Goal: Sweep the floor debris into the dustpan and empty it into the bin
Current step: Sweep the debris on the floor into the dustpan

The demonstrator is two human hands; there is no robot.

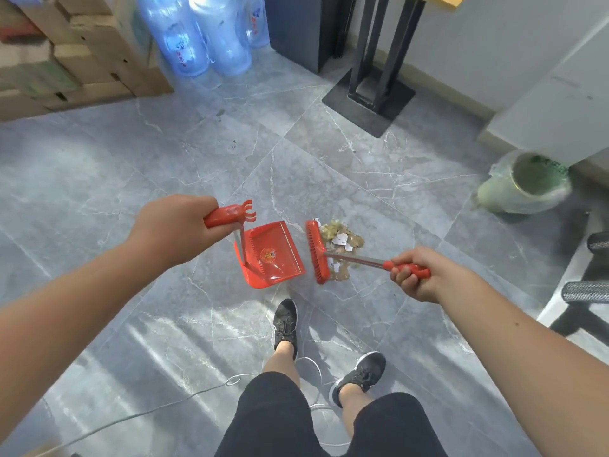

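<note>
My left hand (pixel 171 225) grips the red handle of a red dustpan (pixel 273 258), which rests on the grey marble floor with its mouth facing right. My right hand (pixel 418 272) holds the red grip of a broom whose red head (pixel 317 250) stands on the floor just right of the pan. A pile of debris (pixel 342 240), brownish scraps and white bits, lies against the far side of the broom head. The bin (pixel 527 183), round and lined with a pale green bag, stands at the right by the wall.
Cardboard boxes (pixel 66 54) and large water bottles (pixel 204 34) stand at the back left. A black stand base (pixel 369 97) sits at the back centre. My shoes (pixel 286 321) and a white cable (pixel 184 400) are on the floor below. Chair legs (pixel 586 288) jut in at right.
</note>
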